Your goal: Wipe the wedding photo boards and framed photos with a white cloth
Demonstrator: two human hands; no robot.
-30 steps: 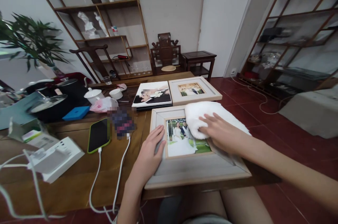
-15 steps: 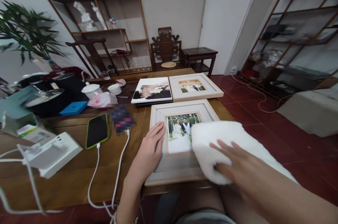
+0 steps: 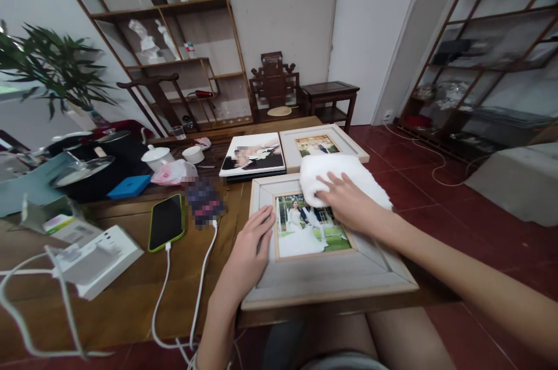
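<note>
A pale wooden picture frame (image 3: 305, 286) is lying flat at the near edge of the wooden table (image 3: 131, 319), its printed photo (image 3: 300, 236) facing up. A fluffy white cloth (image 3: 344, 164) is covering the frame's far right corner and hiding part of the photo. The right hand (image 3: 344, 193) is resting half open on the cloth, fingers spread and slightly bent; I cannot tell whether it is gripping a fold underneath. The left hand (image 3: 250, 242) is lying open on the frame's left side, fingers extended close together, grasping nothing. Just beyond, a second frame (image 3: 353, 148) is sitting partly behind the cloth, with a mostly black-and-white picture (image 3: 261, 152) lying beside it. Left of the near frame, a green-edged phone (image 3: 166, 222) is lying with a white cable (image 3: 167, 259) plugged in, near a pixelated object (image 3: 204, 201). Farther left, an opened white box (image 3: 115, 268) is lying near a blue box (image 3: 129, 186). Past the table, a dark carved chair (image 3: 274, 82) is standing beside a side table (image 3: 329, 89).
</note>
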